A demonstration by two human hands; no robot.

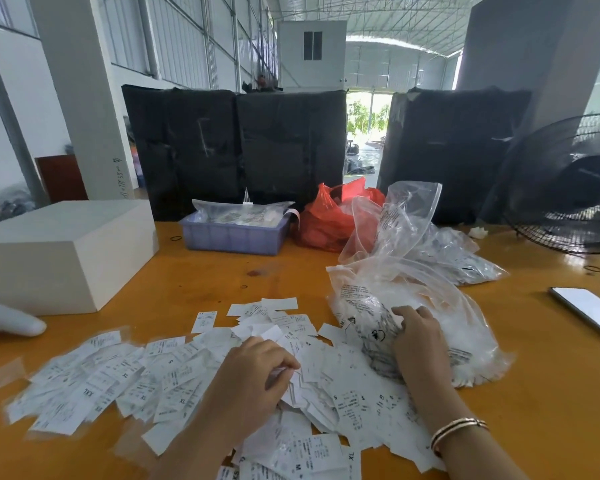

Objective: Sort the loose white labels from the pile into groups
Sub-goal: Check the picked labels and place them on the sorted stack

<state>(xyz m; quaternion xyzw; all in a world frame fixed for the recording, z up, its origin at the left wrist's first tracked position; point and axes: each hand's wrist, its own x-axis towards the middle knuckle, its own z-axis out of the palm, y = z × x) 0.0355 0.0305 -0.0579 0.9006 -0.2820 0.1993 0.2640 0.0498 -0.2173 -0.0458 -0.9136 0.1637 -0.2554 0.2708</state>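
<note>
The left hand (253,372) covers the middle of the label pile (174,382), and its curled fingertips hide how many labels they pinch. The pile runs off the near edge. Fine print on the labels is too small to read (only size letters such as XL and S show). The right hand (418,336) hides part of the clear bag (465,344). The phone (589,311) and fan (568,188) are cut by the right edge; a white-gloved hand (9,322) by the left.

A blue plastic tray (234,237) sits at the far middle of the orange table (551,393), with a white box (63,254) to its left and a red plastic bag (326,220) just to its right. Further right of the tray stand a black fan (568,188) and, nearer, a phone (589,311); black wrapped bales (236,147) rise behind the tray.
</note>
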